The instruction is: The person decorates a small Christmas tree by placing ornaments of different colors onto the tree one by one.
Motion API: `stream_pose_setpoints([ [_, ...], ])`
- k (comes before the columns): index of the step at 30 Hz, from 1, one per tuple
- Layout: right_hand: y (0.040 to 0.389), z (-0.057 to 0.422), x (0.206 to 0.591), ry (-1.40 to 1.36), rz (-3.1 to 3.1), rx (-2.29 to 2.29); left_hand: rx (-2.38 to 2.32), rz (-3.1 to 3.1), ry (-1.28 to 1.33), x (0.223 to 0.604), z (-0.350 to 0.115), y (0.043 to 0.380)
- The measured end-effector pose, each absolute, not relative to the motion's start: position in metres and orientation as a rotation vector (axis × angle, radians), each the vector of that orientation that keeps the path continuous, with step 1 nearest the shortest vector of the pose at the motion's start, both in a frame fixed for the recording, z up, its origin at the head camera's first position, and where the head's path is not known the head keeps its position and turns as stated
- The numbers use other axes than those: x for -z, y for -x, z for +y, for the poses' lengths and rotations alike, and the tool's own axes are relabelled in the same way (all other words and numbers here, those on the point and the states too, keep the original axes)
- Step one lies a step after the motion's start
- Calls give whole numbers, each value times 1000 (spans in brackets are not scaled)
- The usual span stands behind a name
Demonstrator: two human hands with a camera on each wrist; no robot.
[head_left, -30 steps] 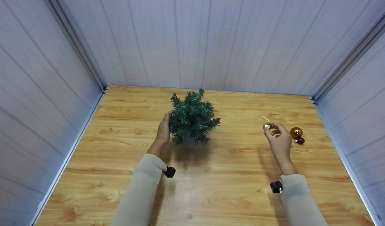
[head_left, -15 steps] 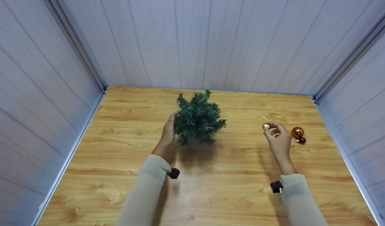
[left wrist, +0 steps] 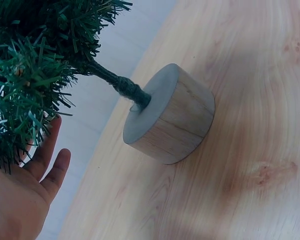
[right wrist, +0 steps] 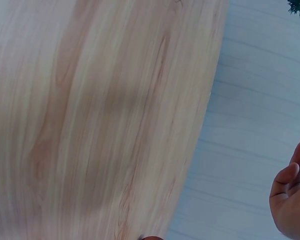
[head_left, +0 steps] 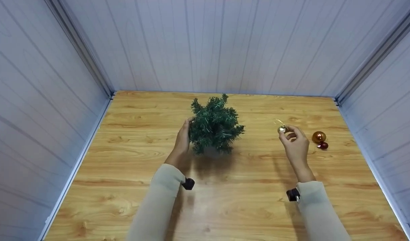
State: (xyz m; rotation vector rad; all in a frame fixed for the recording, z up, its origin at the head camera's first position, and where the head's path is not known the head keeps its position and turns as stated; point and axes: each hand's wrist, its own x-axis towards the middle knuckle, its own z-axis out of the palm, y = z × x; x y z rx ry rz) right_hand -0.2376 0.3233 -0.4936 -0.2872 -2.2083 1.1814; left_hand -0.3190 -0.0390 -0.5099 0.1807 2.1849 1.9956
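A small green artificial tree [head_left: 215, 125] stands on a round wooden base [left wrist: 170, 120] near the middle of the wooden table [head_left: 131, 160]. My left hand [head_left: 184, 134] rests against the tree's left side with straight fingers [left wrist: 47, 155] under the foliage [left wrist: 25, 75]. To the right, my right hand [head_left: 285, 132] is raised above the table. It pinches a small gold bauble [head_left: 281, 129] with a thin gold loop. In the right wrist view only the edge of the right hand [right wrist: 292, 200] shows; the bauble is out of sight there.
An orange bauble [head_left: 318, 136] and a smaller red bauble [head_left: 323, 145] lie on the table right of my right hand. Grey panel walls [head_left: 225, 47] close the table in at the back and on both sides. Each wrist carries a small black camera [head_left: 188, 183].
The tree and my left hand have shifted a little to the right. My right hand, still pinching the gold bauble, has edged slightly left, away from the two lying baubles.
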Motion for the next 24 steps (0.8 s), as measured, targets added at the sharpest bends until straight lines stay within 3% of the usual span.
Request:
stream_pose_setpoints([
  [24,228,304,475,230,-2168,-1218,-2050,2185,-335,510,-22,310],
])
